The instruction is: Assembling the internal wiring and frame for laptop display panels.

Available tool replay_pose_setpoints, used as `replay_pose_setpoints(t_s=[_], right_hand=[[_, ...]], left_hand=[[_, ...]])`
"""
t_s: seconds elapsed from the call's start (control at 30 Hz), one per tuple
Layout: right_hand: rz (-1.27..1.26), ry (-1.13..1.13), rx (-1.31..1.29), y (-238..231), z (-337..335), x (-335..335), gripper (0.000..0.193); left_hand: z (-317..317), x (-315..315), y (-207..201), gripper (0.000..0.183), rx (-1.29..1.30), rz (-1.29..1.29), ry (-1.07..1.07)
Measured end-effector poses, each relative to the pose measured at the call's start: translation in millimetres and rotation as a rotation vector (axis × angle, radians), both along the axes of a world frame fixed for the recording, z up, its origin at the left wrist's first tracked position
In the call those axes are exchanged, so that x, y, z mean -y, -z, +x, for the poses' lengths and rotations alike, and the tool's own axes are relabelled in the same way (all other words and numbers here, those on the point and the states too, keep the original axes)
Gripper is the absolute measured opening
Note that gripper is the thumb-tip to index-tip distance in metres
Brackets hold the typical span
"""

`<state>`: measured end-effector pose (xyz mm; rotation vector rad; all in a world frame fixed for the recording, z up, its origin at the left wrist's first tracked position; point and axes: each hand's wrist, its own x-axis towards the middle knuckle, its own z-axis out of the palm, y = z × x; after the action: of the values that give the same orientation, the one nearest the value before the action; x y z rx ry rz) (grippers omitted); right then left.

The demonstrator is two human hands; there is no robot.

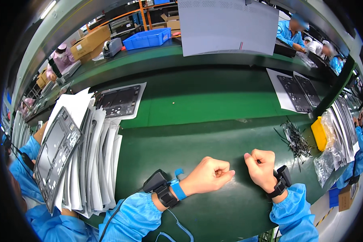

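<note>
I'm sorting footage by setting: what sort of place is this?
Probably an electronics assembly workshop: stacked thin dark rectangular panels, a long smooth green workbench and a blue-smocked co-worker.

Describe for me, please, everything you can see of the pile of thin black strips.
The pile of thin black strips lies loose and tangled on the green bench, beyond and to the right of the right hand, which does not touch it. The strips look slender and mostly dark, with paler glints; several ends stray outward. A yellow bin stands close on its right. Their material is unclear.
</note>
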<state>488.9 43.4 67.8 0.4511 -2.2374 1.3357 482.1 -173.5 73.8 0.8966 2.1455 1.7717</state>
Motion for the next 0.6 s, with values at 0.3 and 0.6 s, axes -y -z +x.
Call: replay_pose_setpoints(t_s=[0.3,0.6], right_hand=[[0.024,-0.012,0.028,-1.3,5.7,0.1,0.045],[-0.085,-0.053,0.117,-3.5,10.2,-0.8,0.045]], left_hand=[[6.5,3.3,-4.5,0.041,0.072,0.015,0.020],[18.9,2.5,-253.3,0.014,1.393,-0.241,0.775]])
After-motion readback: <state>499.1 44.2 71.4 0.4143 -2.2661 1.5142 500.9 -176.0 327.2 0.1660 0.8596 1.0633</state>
